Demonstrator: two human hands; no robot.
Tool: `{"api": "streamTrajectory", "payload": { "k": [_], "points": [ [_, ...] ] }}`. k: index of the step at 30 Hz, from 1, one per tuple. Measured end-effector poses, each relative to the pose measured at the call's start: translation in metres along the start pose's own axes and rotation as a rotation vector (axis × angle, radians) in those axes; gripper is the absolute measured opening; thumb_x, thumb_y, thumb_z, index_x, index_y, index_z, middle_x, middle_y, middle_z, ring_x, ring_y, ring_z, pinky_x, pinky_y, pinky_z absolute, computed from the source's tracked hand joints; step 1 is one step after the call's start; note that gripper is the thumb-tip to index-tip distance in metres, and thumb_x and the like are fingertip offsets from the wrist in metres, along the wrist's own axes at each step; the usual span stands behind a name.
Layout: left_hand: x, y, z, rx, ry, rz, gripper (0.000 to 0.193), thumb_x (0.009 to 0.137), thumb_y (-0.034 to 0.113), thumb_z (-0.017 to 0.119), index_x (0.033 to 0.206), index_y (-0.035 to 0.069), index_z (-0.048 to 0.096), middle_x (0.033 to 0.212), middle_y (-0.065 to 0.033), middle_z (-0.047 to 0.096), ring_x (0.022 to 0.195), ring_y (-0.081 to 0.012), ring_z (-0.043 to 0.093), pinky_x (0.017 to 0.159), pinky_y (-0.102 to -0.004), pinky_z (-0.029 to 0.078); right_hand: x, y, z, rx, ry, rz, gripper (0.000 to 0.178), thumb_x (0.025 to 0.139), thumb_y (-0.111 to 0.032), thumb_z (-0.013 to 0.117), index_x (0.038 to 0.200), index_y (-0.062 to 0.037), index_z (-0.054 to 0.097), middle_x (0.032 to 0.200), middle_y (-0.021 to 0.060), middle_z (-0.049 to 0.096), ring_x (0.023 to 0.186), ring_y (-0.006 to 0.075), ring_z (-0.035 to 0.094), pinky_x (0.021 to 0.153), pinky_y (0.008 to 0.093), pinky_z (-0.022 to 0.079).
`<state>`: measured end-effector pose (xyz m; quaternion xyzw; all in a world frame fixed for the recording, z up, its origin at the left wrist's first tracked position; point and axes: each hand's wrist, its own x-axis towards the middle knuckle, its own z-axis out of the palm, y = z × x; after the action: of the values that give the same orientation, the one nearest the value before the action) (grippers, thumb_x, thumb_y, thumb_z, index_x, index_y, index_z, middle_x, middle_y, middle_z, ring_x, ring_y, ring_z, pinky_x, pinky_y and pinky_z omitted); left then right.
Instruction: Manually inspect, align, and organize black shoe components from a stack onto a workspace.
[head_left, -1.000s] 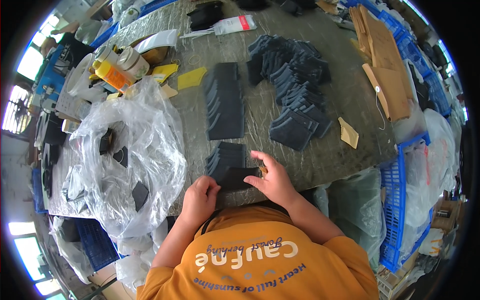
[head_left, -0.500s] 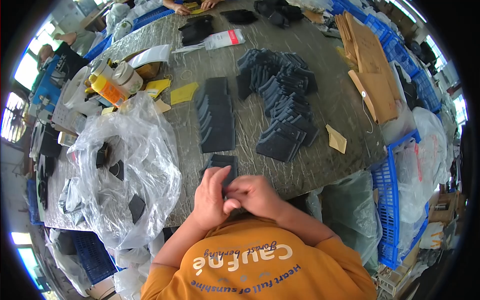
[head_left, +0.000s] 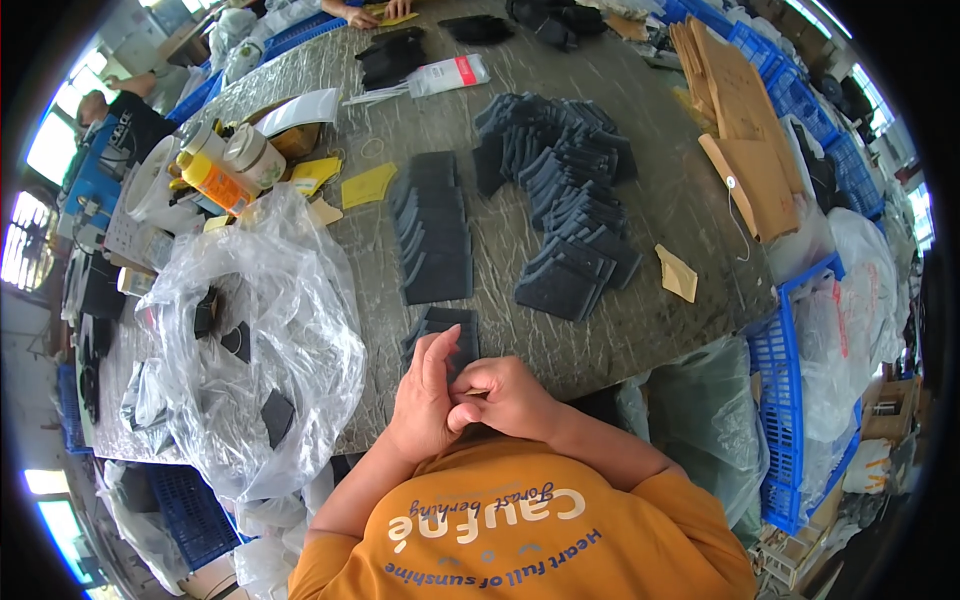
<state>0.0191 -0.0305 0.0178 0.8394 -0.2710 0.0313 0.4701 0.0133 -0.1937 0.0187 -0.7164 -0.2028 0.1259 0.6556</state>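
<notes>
At the table's near edge my two hands meet in front of my orange shirt. My left hand has its fingers stretched upward and its thumb out toward the right. My right hand is closed, its curled fingertips pressed against the left palm; whatever they pinch, if anything, is hidden. Just beyond the left fingers lies a short overlapped stack of dark pieces, partly covered by that hand. Farther off runs a longer overlapped row of dark pieces. To its right curves a large fanned pile of similar dark pieces.
A clear plastic bag with dark scraps spreads at left, near bottles and a yellow piece. Brown paper and a blue crate are at right. Another person's hands work at the far edge.
My right fingers have closed in tighter against the left palm. Both hands stay in almost the same place. At the far edge, the other person's hands have shifted slightly.
</notes>
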Motion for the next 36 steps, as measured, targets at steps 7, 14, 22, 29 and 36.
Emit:
{"api": "streamTrajectory", "payload": {
  "k": [7, 14, 22, 29, 36],
  "points": [
    [-0.004, -0.001, 0.004, -0.460, -0.082, -0.012, 0.096, 0.079, 0.072, 0.044, 0.136, -0.003, 0.026, 0.120, -0.0158, 0.040, 0.097, -0.0237, 0.046, 0.087, -0.0357, 0.040, -0.003, 0.003, 0.005, 0.295, 0.005, 0.267, 0.007, 0.077, -0.007, 0.068, 0.077, -0.0008, 0.065, 0.071, 0.0029, 0.064, 0.067, 0.0085, 0.057, 0.061, 0.0240, 0.045],
    [-0.009, -0.002, 0.011, -0.896, 0.015, -0.142, 0.074, 0.088, 0.058, 0.047, 0.129, -0.003, 0.038, 0.124, -0.0135, 0.044, 0.107, -0.0219, 0.048, 0.092, -0.0342, 0.039, -0.003, 0.009, 0.009, 0.572, 0.005, 0.303, 0.003, 0.080, -0.005, 0.060, 0.082, -0.0031, 0.061, 0.078, 0.0006, 0.059, 0.068, 0.0068, 0.054, 0.061, 0.0236, 0.044],
    [0.016, 0.021, -0.020, 0.021, 0.166, -0.067, 0.027, 0.067, 0.002, 0.070, 0.093, 0.008, 0.065, 0.095, -0.0104, 0.062, 0.088, -0.0241, 0.060, 0.073, -0.0301, 0.050, -0.009, 0.021, -0.001, 0.529, 0.058, 0.173, 0.014, 0.089, -0.010, 0.040, 0.092, -0.0059, 0.054, 0.074, -0.0029, 0.047, 0.068, 0.0032, 0.043, 0.060, 0.0204, 0.037],
    [0.002, 0.014, -0.029, 0.315, -0.027, 0.332, 0.026, 0.058, 0.003, 0.074, 0.080, 0.009, 0.062, 0.082, -0.0038, 0.061, 0.069, -0.0236, 0.056, 0.059, -0.0315, 0.048, -0.001, 0.007, 0.002, 0.977, 0.341, 0.210, 0.023, 0.091, -0.016, 0.037, 0.096, -0.0048, 0.057, 0.073, 0.0025, 0.050, 0.067, 0.0127, 0.048, 0.064, 0.0278, 0.043],
    [-0.028, -0.020, -0.035, -0.212, 0.299, -0.851, 0.005, 0.077, 0.003, 0.066, 0.075, 0.000, 0.062, 0.060, 0.0013, 0.055, 0.052, -0.0060, 0.048, 0.048, -0.0216, 0.037, -0.010, 0.054, -0.052, 1.302, 0.554, 0.028, 0.007, 0.085, -0.012, 0.043, 0.080, -0.0147, 0.041, 0.064, -0.0022, 0.039, 0.054, 0.0078, 0.036, 0.047, 0.0246, 0.032]
  ]
}}
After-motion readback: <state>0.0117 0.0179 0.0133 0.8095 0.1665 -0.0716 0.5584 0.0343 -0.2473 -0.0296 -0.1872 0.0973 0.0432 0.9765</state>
